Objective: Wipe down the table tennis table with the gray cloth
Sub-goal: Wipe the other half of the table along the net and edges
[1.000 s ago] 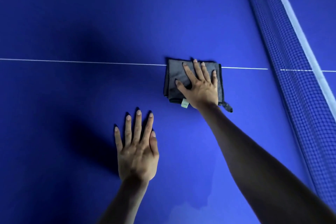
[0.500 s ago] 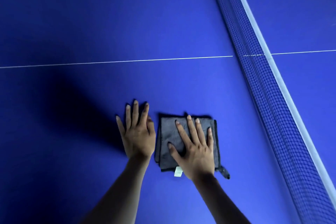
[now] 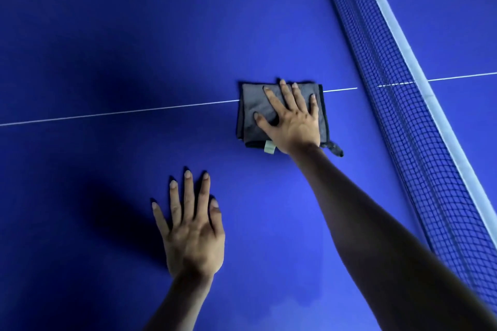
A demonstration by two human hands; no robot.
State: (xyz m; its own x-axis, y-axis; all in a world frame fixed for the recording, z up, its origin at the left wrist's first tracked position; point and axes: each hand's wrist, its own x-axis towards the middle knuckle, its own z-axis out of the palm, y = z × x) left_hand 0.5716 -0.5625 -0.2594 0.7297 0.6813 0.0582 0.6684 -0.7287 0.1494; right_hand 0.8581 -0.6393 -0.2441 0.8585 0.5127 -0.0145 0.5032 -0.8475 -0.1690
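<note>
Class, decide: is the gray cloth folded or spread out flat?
Folded. The gray cloth shows stacked layered edges along its left side, forming a compact pad under the right hand.

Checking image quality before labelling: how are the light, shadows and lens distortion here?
Head view: sharp; dark shadows fall left of the left hand and the gray cloth on the table; a brighter patch lies bottom centre; the net bows from the wide-angle lens.

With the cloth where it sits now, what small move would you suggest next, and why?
Probably draw the folded gray cloth back toward the body. The right hand presses it flat on the thin white centre line at nearly full reach, and the left hand braces on the blue table tennis table.
</note>
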